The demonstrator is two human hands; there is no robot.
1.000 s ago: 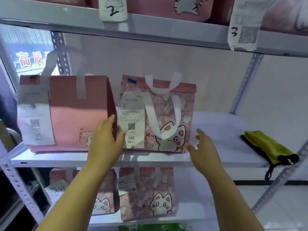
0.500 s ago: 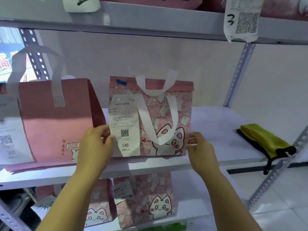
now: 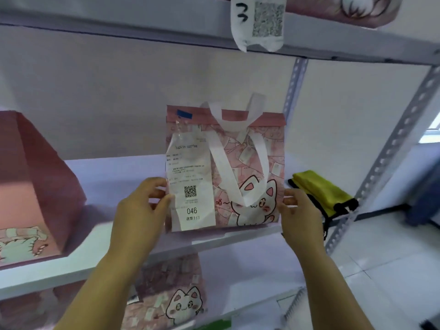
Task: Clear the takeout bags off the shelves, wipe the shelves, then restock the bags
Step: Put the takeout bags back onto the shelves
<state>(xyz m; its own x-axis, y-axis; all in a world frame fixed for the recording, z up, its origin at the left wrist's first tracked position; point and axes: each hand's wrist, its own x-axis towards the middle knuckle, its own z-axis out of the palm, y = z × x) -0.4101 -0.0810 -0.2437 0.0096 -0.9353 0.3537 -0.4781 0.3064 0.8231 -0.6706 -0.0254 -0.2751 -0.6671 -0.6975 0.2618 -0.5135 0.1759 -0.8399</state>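
Both our hands grip the pink cat-print takeout bag with white ribbon handles (image 3: pixel 247 167): our left hand (image 3: pixel 140 210) pinches its left edge beside the white paper receipt (image 3: pixel 190 184) marked 046, and our right hand (image 3: pixel 298 213) clamps its right edge. This bag stands upright at the front lip of the white middle shelf board (image 3: pixel 119 246); we cannot tell whether its base touches the board.

Below the bag, on the lower shelf, sits a second pink cat-print bag (image 3: pixel 171 294), partly hidden by our left forearm. Left of the held bag, well apart from it, a larger plain pink paper bag (image 3: pixel 31 186) rests on the middle shelf. Right of the held bag, a folded yellow-green cloth with black trim (image 3: pixel 321 191) lies at the shelf's end near the perforated grey metal upright (image 3: pixel 390 148). Above the bag, a curled white label marked 3 (image 3: pixel 259 22) hangs from the upper shelf edge.
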